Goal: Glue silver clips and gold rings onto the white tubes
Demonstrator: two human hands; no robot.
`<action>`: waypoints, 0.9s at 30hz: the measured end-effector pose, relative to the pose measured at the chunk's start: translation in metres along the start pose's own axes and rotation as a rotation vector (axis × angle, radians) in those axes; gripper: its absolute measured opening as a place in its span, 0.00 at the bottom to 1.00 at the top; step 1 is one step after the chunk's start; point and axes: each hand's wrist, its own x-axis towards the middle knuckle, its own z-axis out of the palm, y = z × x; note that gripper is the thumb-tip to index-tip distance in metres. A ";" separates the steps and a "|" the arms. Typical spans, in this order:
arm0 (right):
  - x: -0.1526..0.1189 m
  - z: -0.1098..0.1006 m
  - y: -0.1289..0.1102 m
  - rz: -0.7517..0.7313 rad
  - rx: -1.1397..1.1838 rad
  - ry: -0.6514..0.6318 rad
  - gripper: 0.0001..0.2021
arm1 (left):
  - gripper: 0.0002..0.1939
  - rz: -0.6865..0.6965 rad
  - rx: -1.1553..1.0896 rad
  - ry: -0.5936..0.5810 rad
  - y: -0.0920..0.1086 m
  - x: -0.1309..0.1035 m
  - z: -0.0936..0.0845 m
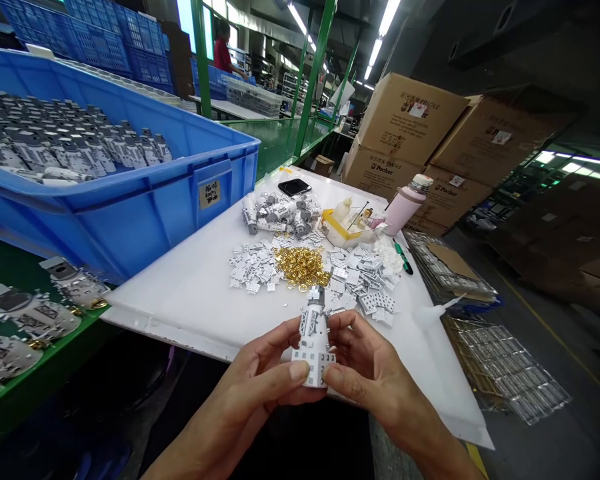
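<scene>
A white and grey model part (314, 333) stands upright between both hands above the near edge of the white table (200, 293). My left hand (267, 373) grips it from the left, with the thumb on its lower front. On the other side, my right hand (367, 373) presses its thumb to the lower right of the same part. Beyond the hands lie a heap of gold rings (303, 267), flat white pieces to its left (254, 265) and right (363, 277), and a pile of white and grey parts (283, 215).
A large blue crate (165, 220) full of assembled parts stands at the left. A yellow tray (337, 232), pink bottle (405, 205), black phone (295, 187) and white squeeze bottle (430, 316) are on the table. Cartons (405, 123) rise behind; a person (222, 50) is far off.
</scene>
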 end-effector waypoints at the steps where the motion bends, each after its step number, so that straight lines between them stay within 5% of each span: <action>1: 0.000 0.001 0.000 -0.012 0.028 -0.001 0.18 | 0.22 0.006 0.006 0.002 0.000 0.000 0.000; 4: 0.002 0.004 0.003 -0.058 0.068 0.033 0.16 | 0.24 0.050 0.012 0.038 -0.002 0.000 0.002; 9: 0.007 0.010 0.014 -0.138 0.059 0.165 0.14 | 0.06 0.202 0.086 0.161 -0.013 0.003 0.009; 17: 0.008 0.016 0.036 -0.305 -0.197 0.418 0.15 | 0.10 0.283 0.201 0.232 -0.027 0.007 0.016; 27: -0.009 0.021 0.028 -0.425 -0.728 0.416 0.19 | 0.08 0.273 0.220 0.343 -0.034 0.010 0.010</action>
